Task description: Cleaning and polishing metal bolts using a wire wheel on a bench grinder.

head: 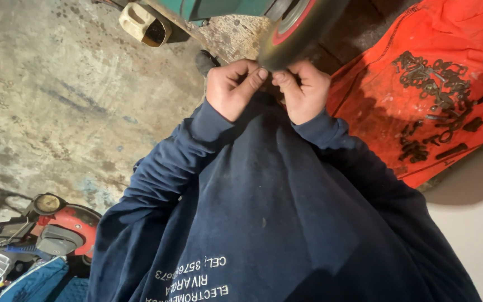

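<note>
Over a stained concrete floor (74,100), we bring both hands together just under the dark spinning wheel with its red rim (300,25). Our left hand (233,89) and right hand (304,92) curl nearly closed, fingertips pinching something too small to identify against the wheel's edge; steady pressure seems needed next. An orange cloth strewn with dark metal parts (437,95) lies right of the wheel.

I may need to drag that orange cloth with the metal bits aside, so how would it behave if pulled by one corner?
The orange cloth looks floppy and creased, so it would likely bunch rather than slide flat. The dark metal parts lie loose on it; they would probably weigh it down, then shift or spill.
</note>
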